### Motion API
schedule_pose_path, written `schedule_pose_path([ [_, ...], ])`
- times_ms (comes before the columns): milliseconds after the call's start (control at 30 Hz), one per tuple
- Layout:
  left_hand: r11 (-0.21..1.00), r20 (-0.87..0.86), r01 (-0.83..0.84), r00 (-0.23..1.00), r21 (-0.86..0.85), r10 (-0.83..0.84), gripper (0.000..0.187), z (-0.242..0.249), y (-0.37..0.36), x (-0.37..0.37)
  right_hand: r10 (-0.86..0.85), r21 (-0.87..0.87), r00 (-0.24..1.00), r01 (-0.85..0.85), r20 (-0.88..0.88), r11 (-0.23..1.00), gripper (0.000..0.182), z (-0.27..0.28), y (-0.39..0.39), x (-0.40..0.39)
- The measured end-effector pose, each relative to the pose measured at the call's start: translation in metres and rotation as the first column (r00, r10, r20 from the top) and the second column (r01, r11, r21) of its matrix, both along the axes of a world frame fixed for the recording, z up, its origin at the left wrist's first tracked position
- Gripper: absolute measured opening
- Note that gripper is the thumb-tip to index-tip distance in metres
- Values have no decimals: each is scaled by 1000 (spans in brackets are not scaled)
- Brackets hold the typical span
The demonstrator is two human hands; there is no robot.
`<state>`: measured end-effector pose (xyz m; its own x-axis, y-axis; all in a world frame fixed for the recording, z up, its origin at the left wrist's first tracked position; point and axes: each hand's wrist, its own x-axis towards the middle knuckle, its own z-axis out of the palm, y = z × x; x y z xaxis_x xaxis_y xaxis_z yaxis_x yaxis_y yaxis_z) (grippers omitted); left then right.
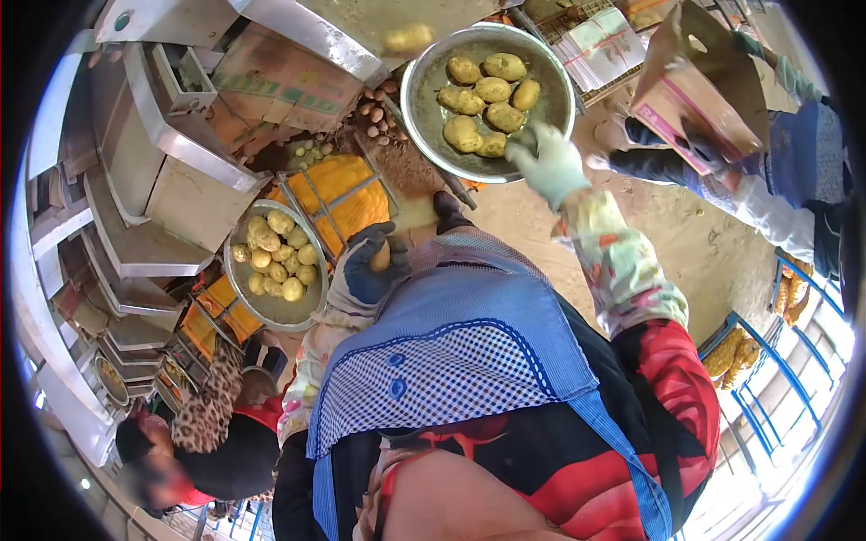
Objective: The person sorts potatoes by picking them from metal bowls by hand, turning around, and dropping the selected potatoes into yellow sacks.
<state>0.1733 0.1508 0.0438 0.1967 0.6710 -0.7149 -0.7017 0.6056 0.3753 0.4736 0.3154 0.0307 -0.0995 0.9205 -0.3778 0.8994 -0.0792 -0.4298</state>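
My right hand (552, 164), in a whitish glove, is at the lower right rim of a large metal basin (417, 135). Its fingers are apart, somewhat blurred, and hold nothing that I can see. Several yellowish potatoes (492, 89) lie in this basin. Beyond its upper left rim is another potato (409, 38), smeared by motion and seemingly in the air. My left hand (365, 263), in a dark grey glove, is closed around a small tan potato (382, 256) near my apron. To its left, a second metal basin (287, 317) holds a heap of potatoes (276, 252).
Metal chutes (171, 135) line the left side. Orange sacks in a metal frame (338, 194) stand between the basins. Small potatoes lie on the ground. One co-worker (225, 433) is at lower left; another person at right is beside a cardboard box (695, 99). Blue racks (776, 361) stand right.
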Motion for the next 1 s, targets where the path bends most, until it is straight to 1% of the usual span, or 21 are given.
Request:
schedule_pose_path([
  [67,998,17,-37,999,-45,38,35,-5,0,-1,-222,-47,974,221,-33,974,55,-14,31,-4],
  [100,996,25,-58,998,-66,59,35,-8,0,-1,-276,-69,961,276,13,959,56,-21,46,-9],
  [167,997,-41,-56,998,-60,54,35,-12,-2,0,-375,-113,921,386,106,916,58,-38,72,-19],
  [200,997,-76,-56,996,-58,52,34,-13,-3,1,-397,-134,912,409,105,903,60,-49,83,-19],
  [267,991,-59,-93,994,-93,87,34,-10,-4,3,-438,-172,893,450,108,876,62,-75,98,-18],
  [300,988,-50,-111,993,-111,106,34,-9,-4,4,-481,-85,866,494,138,865,53,-83,101,-19],
  [367,990,-18,-108,994,-93,107,36,-16,-12,-3,-577,-112,787,567,-216,816,45,-94,91,-6],
  [400,990,1,-109,994,-83,110,37,-22,-17,-6,-596,-136,706,595,-383,792,42,-96,86,-1],
  [433,988,20,-135,990,-82,137,37,-29,-21,-8,-614,-174,590,632,-524,755,40,-100,79,0],
  [467,984,38,-157,986,-82,160,37,-36,-25,-9,-596,-232,581,580,-554,781,40,-85,72,1],
  [533,981,60,-169,983,-90,175,37,-39,-28,-10,-576,-350,384,515,-721,782,47,-78,60,6],
  [633,978,66,-169,982,-121,178,37,-36,-24,-8,-566,-431,256,432,-784,792,44,-72,56,13],
  [667,975,69,-176,980,-139,187,38,-32,-19,-5,-581,-469,251,389,-774,793,45,-69,56,16],
  [733,975,68,-175,980,-137,185,38,-28,-14,-2,-610,-539,244,301,-754,786,46,-61,56,23],
  [767,979,63,-167,983,-118,175,37,-27,-12,-2,-526,-466,405,246,-747,850,48,-45,53,23],
  [800,982,57,-159,985,-99,165,37,-27,-10,-1,-451,-473,536,105,-714,875,50,-37,54,27],
  [833,980,42,-166,984,-112,172,37,-26,-9,0,-274,-286,699,103,-660,953,51,-34,58,25],
  [867,977,28,-173,984,-125,177,37,-26,-8,0,-101,-93,832,60,-546,994,52,-33,59,23],
  [933,973,7,-177,984,-146,180,36,-27,-8,0,-253,-20,864,271,-436,962,57,-45,78,16],
  [967,973,0,-175,984,-152,177,36,-28,-9,-1,-291,47,917,315,-274,948,49,-42,91,7],
  [1000,972,-9,-173,985,-158,174,36,-29,-9,-2,-361,-1,873,382,-329,924,49,-57,103,5],
])
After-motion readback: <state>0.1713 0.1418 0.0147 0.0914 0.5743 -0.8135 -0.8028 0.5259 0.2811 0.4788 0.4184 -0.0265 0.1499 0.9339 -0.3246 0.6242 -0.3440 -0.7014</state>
